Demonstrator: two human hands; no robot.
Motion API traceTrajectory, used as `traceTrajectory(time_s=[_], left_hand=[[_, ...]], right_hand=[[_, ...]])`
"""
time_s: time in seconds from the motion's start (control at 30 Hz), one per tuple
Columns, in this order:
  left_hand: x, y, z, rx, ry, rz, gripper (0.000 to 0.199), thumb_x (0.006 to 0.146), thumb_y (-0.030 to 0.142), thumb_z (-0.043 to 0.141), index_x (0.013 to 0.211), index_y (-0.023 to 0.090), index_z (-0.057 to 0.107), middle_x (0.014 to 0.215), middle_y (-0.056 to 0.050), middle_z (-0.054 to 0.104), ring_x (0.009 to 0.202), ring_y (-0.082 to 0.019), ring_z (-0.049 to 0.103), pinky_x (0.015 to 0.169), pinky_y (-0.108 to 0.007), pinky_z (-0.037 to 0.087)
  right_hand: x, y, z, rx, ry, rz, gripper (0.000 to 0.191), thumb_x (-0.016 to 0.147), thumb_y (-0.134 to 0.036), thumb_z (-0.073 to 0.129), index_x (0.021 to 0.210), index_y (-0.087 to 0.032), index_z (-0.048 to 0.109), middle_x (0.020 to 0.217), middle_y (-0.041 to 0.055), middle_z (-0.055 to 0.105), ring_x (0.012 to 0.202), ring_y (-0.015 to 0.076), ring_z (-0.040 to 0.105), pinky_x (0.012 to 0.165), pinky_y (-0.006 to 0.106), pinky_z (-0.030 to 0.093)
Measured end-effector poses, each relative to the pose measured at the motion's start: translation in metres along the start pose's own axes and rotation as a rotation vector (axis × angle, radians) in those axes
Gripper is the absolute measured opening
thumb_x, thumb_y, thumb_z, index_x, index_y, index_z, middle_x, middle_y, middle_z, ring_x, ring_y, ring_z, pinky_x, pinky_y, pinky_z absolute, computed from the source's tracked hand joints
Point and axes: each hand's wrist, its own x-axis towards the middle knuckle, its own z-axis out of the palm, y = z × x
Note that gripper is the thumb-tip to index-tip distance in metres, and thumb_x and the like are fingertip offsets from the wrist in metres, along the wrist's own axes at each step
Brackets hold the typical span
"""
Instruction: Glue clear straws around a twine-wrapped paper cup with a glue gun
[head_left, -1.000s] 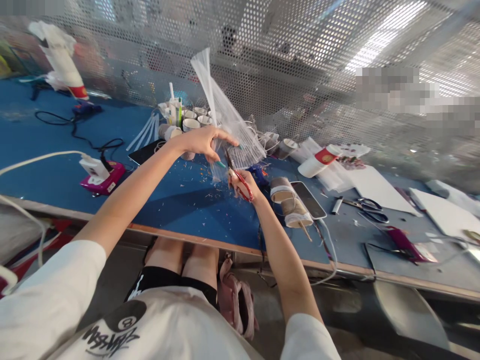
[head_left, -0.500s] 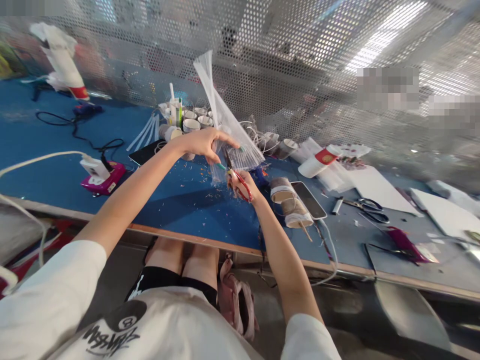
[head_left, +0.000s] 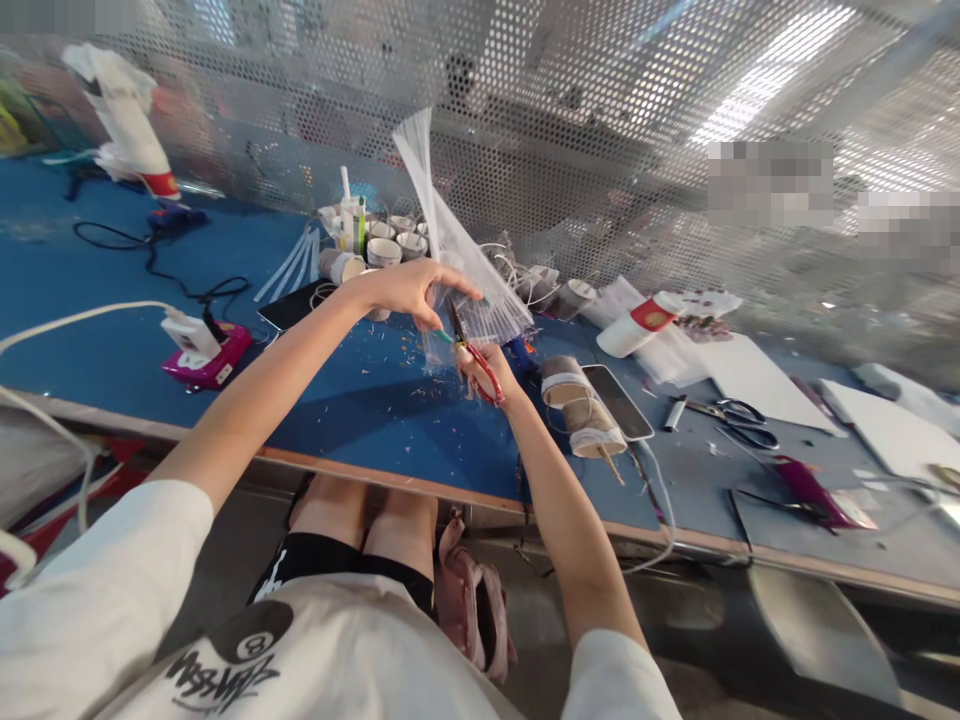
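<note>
pixelated patches (head_left: pixel 770 182) blurred, table (head_left: pixel 45 250) cropped left

On the person's white shirt (head_left: pixel 225 650), at the near edge of the scene, a black billiard ball is printed with the number "8" in a white circle. Below it runs black graffiti-style lettering, too stylised and cut off to read. Farther right on the table, a white paper cup (head_left: pixel 637 322) lying on its side bears a red band with a round gold emblem; no words on it can be made out.
</note>
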Motion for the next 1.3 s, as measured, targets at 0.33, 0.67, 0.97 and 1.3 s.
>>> traceTrajectory(time_s=[0.33, 0.67, 0.97, 1.3], left_hand=[[0.0028, 0.0042, 0.0070, 0.030, -0.029, 0.004, 0.071, 0.073, 0.023, 0.080, 0.140, 0.023, 0.058, 0.116, -0.007, 0.077, 0.069, -0.012, 0.073, 0.077, -0.022, 0.053], [0.0014, 0.0022, -0.0026, 0.063, 0.122, 0.075, 0.045, 0.085, 0.035, 0.070, 0.128, 0.020, 0.067, 0.127, -0.008, 0.073, 0.093, -0.014, 0.073, 0.084, -0.022, 0.053], [0.0046, -0.0013, 0.0002, 0.038, 0.188, -0.017, 0.053, 0.072, 0.019, 0.081, 0.123, 0.016, 0.071, 0.089, -0.004, 0.080, 0.078, -0.017, 0.074, 0.077, -0.024, 0.054], [0.0004, -0.0001, -0.0010, 0.005, 0.070, -0.022, 0.071, 0.072, 0.023, 0.082, 0.140, 0.021, 0.059, 0.088, -0.004, 0.079, 0.077, -0.018, 0.076, 0.081, -0.027, 0.054]], right_hand=[[-0.0017, -0.0008, 0.0022, 0.005, 0.011, 0.013, 0.057, 0.071, -0.077, 0.066, 0.060, -0.023, 0.050, 0.041, -0.0055, 0.047, 0.032, 0.0084, 0.042, 0.033, 0.024, 0.034], [-0.0029, -0.0015, 0.0008, -0.038, 0.014, 0.016, 0.055, 0.079, -0.073, 0.061, 0.060, -0.023, 0.047, 0.042, -0.0046, 0.042, 0.033, 0.0079, 0.036, 0.032, 0.025, 0.030], [-0.0005, 0.0057, 0.0000, 0.032, -0.014, -0.035, 0.069, 0.065, -0.092, 0.056, 0.062, -0.023, 0.047, 0.043, -0.0052, 0.042, 0.033, 0.0080, 0.037, 0.032, 0.025, 0.031], [-0.0014, -0.0022, -0.0016, 0.012, -0.105, -0.124, 0.074, 0.068, -0.094, 0.049, 0.056, -0.021, 0.048, 0.047, -0.0019, 0.048, 0.038, 0.0078, 0.042, 0.041, 0.026, 0.038]])
